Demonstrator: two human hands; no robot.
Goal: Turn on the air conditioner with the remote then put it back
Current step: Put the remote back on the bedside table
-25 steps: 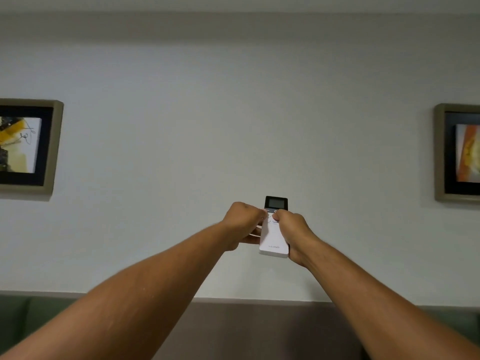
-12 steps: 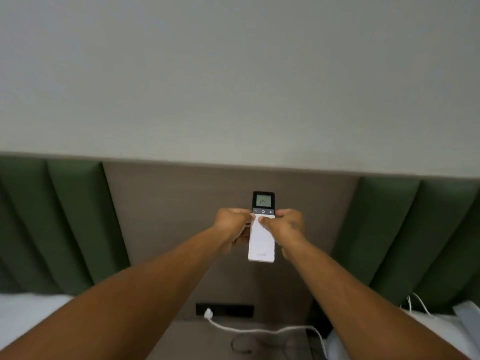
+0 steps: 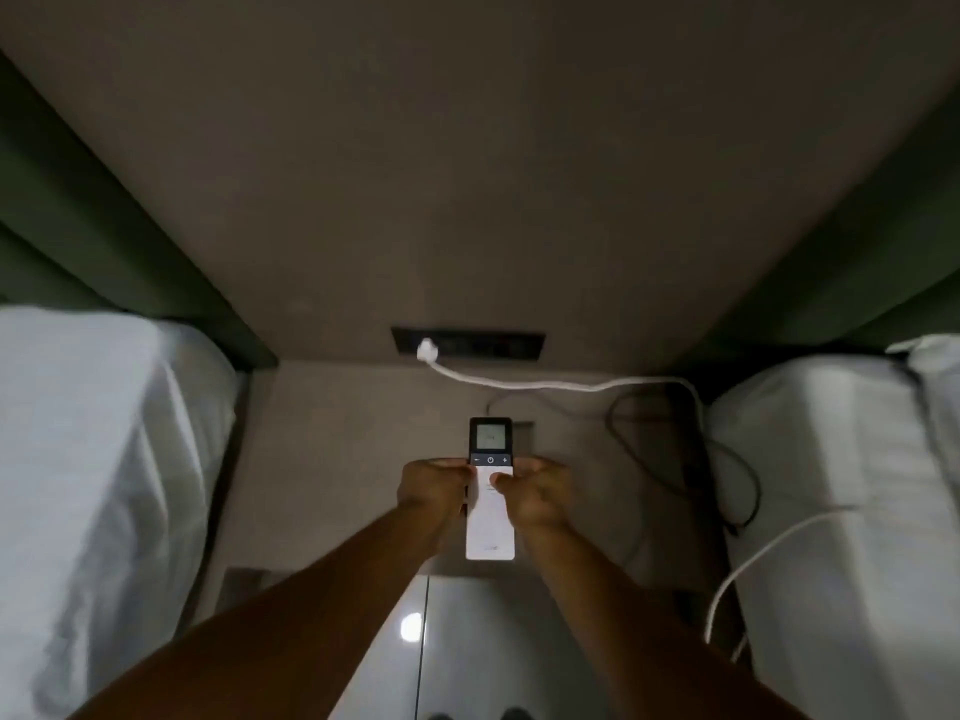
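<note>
A slim white remote (image 3: 490, 532) with a black top and a lit display is held out in front of me, above the bedside table (image 3: 332, 459). My left hand (image 3: 434, 488) grips its left edge. My right hand (image 3: 537, 493) grips its right edge, thumb resting on the white face below the power button. The air conditioner is out of view.
Two beds with white sheets flank the table, one at the left (image 3: 98, 491) and one at the right (image 3: 831, 511). A black socket strip (image 3: 498, 345) on the back panel holds a white plug; its white cable (image 3: 561, 385) and black cables (image 3: 691, 459) lie over the table's right side.
The view has swung down from the wall with picture frames, past the headboard, to the bedside table. Both hands have kept hold of the remote, now lower over the table.
</note>
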